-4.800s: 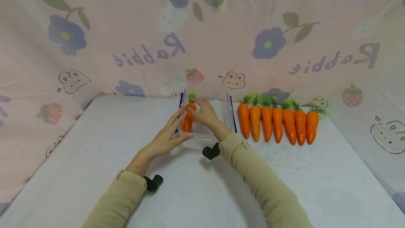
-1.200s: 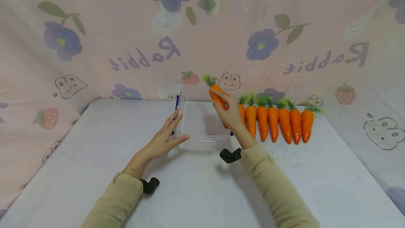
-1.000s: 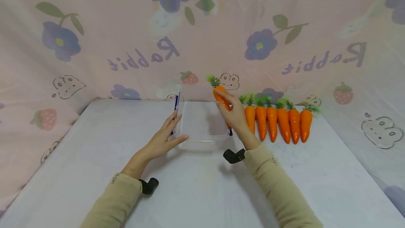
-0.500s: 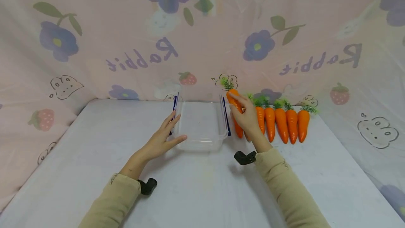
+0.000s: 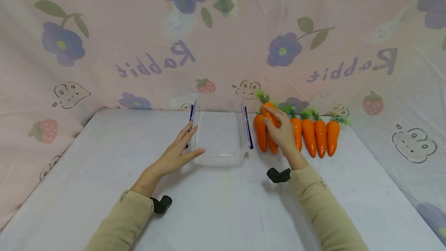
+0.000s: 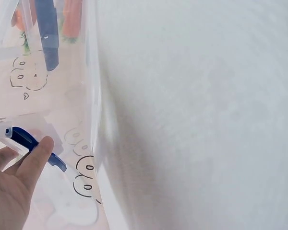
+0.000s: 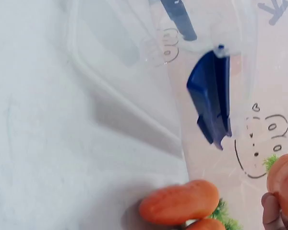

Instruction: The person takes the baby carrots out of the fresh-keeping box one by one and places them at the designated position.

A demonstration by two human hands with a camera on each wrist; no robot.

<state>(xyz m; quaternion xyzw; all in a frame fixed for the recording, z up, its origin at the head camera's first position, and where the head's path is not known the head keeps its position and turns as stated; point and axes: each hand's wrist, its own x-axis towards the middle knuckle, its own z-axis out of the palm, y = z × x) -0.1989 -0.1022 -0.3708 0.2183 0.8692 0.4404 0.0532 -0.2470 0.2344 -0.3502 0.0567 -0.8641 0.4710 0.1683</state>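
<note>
My right hand (image 5: 283, 130) holds an orange carrot (image 5: 269, 108) with a green leafy top, raised over the left part of a row of carrots (image 5: 308, 136). The right wrist view shows that carrot (image 7: 284, 179) between the fingers at the right edge. A clear plastic container (image 5: 218, 158) with blue side clips stands left of the row, its floor bare. Along its left side lies my left hand (image 5: 175, 156), fingers straight and thumb at the front rim. In the left wrist view a finger (image 6: 41, 155) touches the blue clip (image 6: 26, 139). Part of the row is hidden behind my right hand.
The container's right clip (image 5: 248, 129) stands up close to the leftmost carrot (image 5: 260, 133). A patterned cloth (image 5: 223, 49) hangs behind the back edge of the white table (image 5: 209, 212).
My right hand has lifted the carrot out of the container and carried it right, over the row. My left hand has stayed at the container's left side.
</note>
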